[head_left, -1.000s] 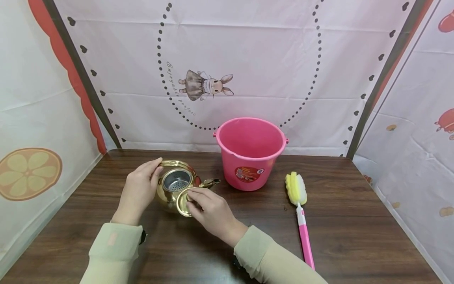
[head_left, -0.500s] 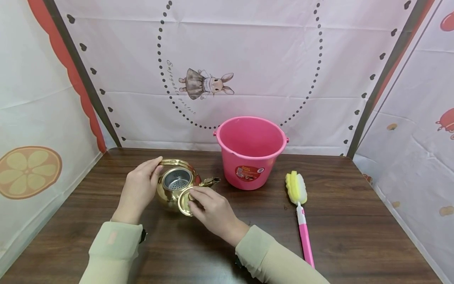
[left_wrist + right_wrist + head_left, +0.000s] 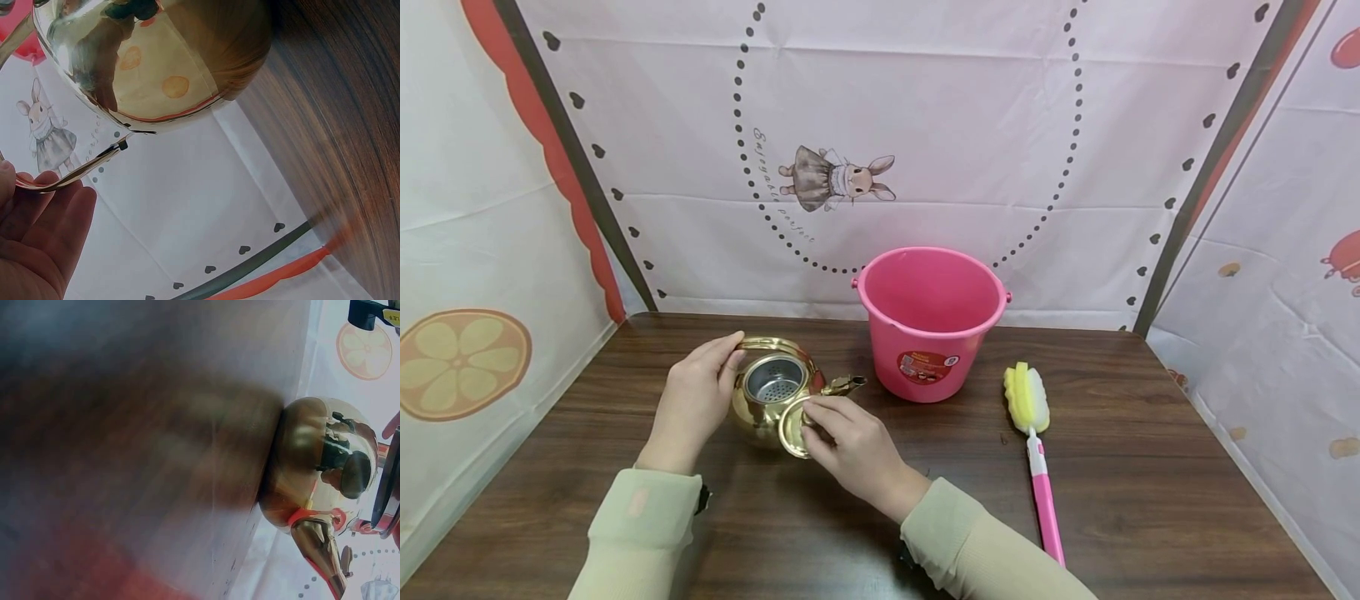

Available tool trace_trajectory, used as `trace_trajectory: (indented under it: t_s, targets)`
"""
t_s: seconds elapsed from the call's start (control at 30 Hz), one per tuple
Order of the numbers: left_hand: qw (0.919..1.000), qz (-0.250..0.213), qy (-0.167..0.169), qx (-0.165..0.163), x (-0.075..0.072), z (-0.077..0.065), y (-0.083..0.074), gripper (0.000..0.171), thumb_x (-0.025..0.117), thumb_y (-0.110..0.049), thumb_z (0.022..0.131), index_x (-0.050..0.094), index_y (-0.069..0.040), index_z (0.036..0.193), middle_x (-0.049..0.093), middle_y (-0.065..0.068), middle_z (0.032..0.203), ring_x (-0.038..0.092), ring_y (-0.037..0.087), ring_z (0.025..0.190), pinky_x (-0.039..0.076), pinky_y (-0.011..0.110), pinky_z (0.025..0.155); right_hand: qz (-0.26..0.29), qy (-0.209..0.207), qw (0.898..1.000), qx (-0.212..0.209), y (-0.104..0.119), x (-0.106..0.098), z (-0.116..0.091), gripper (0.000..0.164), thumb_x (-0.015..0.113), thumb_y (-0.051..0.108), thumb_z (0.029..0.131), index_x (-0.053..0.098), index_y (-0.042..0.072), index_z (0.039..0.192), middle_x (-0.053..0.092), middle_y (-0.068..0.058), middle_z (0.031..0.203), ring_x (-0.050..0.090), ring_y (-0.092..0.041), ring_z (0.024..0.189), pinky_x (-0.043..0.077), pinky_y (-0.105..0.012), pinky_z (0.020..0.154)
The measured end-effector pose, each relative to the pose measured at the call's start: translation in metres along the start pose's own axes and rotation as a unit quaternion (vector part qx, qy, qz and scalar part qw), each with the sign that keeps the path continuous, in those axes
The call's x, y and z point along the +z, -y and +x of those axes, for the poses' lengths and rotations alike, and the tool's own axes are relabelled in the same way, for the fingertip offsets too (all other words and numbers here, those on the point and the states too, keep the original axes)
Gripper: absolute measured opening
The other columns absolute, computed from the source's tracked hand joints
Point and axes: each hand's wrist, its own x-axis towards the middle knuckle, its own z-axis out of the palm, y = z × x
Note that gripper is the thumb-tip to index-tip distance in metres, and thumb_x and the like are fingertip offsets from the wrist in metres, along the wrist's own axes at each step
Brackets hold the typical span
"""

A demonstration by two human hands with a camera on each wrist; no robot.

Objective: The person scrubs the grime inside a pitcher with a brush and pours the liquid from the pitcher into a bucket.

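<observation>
A shiny gold teapot point(image 3: 751, 423) stands on the left part of the table, its top uncovered and its spout point(image 3: 844, 385) pointing right. Inside the opening sits a perforated metal strainer point(image 3: 775, 382). My left hand point(image 3: 691, 407) grips the teapot's arched handle point(image 3: 94, 165), fingers curled under it in the left wrist view. With thumb and fingertips my right hand point(image 3: 859, 457) pinches the round gold lid point(image 3: 791, 431), held tilted in front of the teapot's near right side. The right wrist view shows the lid point(image 3: 387, 478) edge-on and dark beside the teapot's top.
Behind and right of the teapot stands a pink bucket point(image 3: 917, 362) with a red label. Further right lies a brush point(image 3: 1037, 454) with a yellow and white sponge head and pink handle. Patterned cloth walls point(image 3: 962, 125) enclose the dark wooden table point(image 3: 1150, 467).
My right hand has shifted slightly to the right with the lid. The left hand, teapot, bucket and brush have stayed in place.
</observation>
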Motion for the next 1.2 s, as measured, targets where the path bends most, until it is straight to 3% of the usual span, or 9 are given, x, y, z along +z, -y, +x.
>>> trace_trajectory:
  t_s: [1.2]
  targets:
    - [0.9999, -0.004, 0.007, -0.008, -0.0026, -0.0003, -0.0026, 0.028, 0.06, -0.005, 0.091, 0.062, 0.005, 0.118, 0.065, 0.025, 0.11, 0.063, 0.042, 0.101, 0.051, 0.053, 0.086, 0.018, 0.004, 1.0, 0.009, -0.0055, -0.0097, -0.0069, 0.024, 0.072, 0.009, 0.078, 0.071, 0.002, 0.1, 0.069, -0.007, 0.1, 0.067, -0.012, 0.093, 0.051, -0.015, 0.089]
